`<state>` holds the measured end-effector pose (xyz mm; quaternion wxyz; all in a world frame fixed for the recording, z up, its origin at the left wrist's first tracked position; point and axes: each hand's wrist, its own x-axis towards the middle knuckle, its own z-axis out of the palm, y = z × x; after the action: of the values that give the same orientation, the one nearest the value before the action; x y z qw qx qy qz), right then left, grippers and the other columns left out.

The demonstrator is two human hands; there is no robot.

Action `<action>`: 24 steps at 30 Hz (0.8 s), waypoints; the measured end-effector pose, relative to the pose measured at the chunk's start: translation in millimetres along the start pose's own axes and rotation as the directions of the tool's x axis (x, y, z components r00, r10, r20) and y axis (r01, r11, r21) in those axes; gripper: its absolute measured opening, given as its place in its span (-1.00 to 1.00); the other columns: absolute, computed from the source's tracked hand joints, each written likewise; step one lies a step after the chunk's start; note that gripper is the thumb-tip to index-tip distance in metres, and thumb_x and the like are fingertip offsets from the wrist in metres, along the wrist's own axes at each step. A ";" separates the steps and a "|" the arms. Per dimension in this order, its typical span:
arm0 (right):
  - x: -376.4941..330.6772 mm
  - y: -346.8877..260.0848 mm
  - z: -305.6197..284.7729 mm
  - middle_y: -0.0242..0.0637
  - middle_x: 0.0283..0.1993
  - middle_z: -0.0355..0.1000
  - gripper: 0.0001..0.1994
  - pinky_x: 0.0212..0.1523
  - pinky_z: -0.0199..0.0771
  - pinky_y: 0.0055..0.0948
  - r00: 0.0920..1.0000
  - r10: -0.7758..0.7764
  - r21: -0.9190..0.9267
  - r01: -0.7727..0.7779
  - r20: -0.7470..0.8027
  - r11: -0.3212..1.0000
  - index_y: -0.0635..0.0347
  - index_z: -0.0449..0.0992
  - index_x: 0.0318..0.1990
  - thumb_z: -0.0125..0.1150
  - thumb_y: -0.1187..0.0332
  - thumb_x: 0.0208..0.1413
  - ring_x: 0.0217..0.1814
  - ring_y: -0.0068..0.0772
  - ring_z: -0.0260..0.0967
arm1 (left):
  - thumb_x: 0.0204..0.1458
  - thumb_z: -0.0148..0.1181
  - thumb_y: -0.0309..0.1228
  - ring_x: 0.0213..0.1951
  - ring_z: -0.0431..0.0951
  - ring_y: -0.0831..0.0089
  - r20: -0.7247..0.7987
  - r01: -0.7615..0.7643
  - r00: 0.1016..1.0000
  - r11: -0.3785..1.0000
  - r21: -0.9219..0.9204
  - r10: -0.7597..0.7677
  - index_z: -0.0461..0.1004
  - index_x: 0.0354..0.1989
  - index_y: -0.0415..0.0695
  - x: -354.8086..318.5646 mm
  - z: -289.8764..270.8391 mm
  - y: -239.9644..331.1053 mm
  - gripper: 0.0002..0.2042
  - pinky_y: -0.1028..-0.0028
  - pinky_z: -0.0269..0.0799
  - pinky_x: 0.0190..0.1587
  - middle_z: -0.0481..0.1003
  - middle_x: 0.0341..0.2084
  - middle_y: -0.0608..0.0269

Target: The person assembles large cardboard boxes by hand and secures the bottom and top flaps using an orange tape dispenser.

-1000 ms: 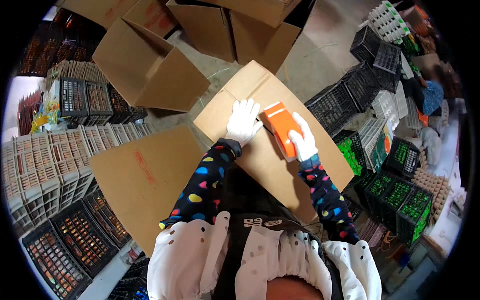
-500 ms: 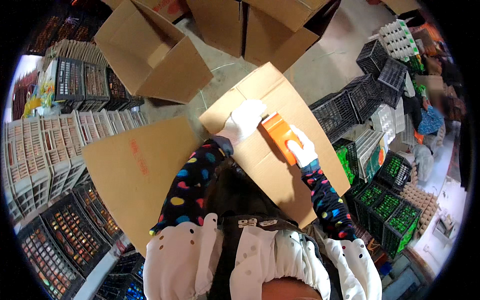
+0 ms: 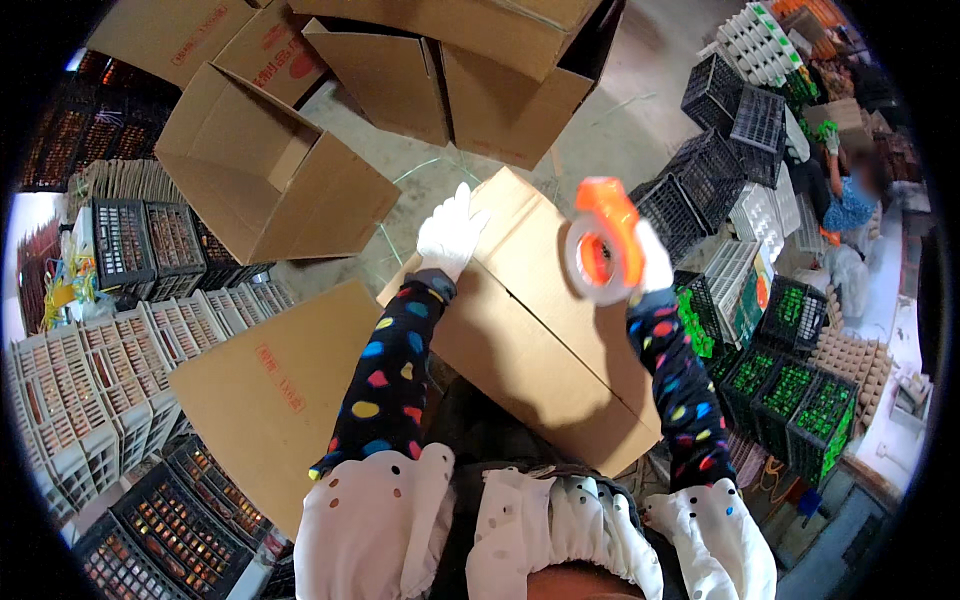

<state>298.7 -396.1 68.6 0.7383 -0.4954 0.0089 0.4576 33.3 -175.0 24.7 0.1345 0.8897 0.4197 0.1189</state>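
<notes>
A brown cardboard box [image 3: 560,330] is in front of me, its flaps meeting along a dark seam. My left hand [image 3: 452,236], in a white glove, rests at the box's far left edge with fingers stretched out. In my gloved right hand [image 3: 653,258] is an orange tape dispenser [image 3: 614,212], raised above the right part of the box. A roll of clear tape shows on the dispenser's side. The dispenser is slightly blurred, and the fingers behind it are partly hidden.
Open cardboard boxes [image 3: 275,180] stand ahead on the floor. A flat cardboard piece [image 3: 270,390] lies at my left, beside pale crates [image 3: 120,360]. Black crates [image 3: 705,180] and crates with green contents [image 3: 790,390] line the right. Another person [image 3: 850,195] is at the far right.
My right hand has lifted the tape dispenser off the box and turned it, moving right. My left hand has shifted left to the box's edge with its fingers straightened. The seam now shows uncovered.
</notes>
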 end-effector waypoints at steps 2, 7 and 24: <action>41.5 -38.1 33.4 -0.20 0.04 0.57 -0.58 0.13 0.54 -0.22 0.999 0.035 0.195 -0.032 -0.010 0.980 0.21 0.50 0.13 0.10 0.05 0.37 0.02 -0.23 0.52 | 0.15 0.18 -0.02 -0.20 0.60 0.20 -0.129 -0.053 0.990 0.998 0.028 0.056 0.36 0.27 -0.13 -2.2 3.8 -3.8 -0.41 0.23 0.56 -0.22 0.56 -0.23 0.15; 115.3 -57.0 130.3 -0.17 0.04 0.53 -0.53 0.18 0.47 -0.17 0.980 -0.172 0.370 0.197 -0.099 0.908 0.21 0.49 0.15 0.03 0.00 0.36 0.07 -0.17 0.48 | 0.14 0.21 -0.11 -0.20 0.61 0.17 -0.070 0.038 0.997 0.994 -0.100 -0.045 0.39 0.24 -0.10 3.3 0.2 -5.6 -0.47 0.20 0.58 -0.21 0.58 -0.24 0.14; 130.4 39.4 141.5 -0.14 0.02 0.54 -0.59 0.09 0.54 -0.20 0.930 -0.364 -0.049 0.362 -0.046 0.931 0.23 0.52 0.10 0.17 0.09 0.29 0.00 -0.19 0.52 | 0.21 0.10 -0.26 -0.06 0.60 -0.02 0.189 0.167 0.974 0.962 -0.218 -0.127 0.38 0.24 -0.10 15.1 -13.9 20.5 -0.56 0.09 0.55 -0.10 0.58 -0.06 -0.04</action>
<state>285.1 -200.9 51.3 0.7997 -0.5153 -0.0717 0.2996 52.8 -173.8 46.1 0.2821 0.8411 0.4547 0.0791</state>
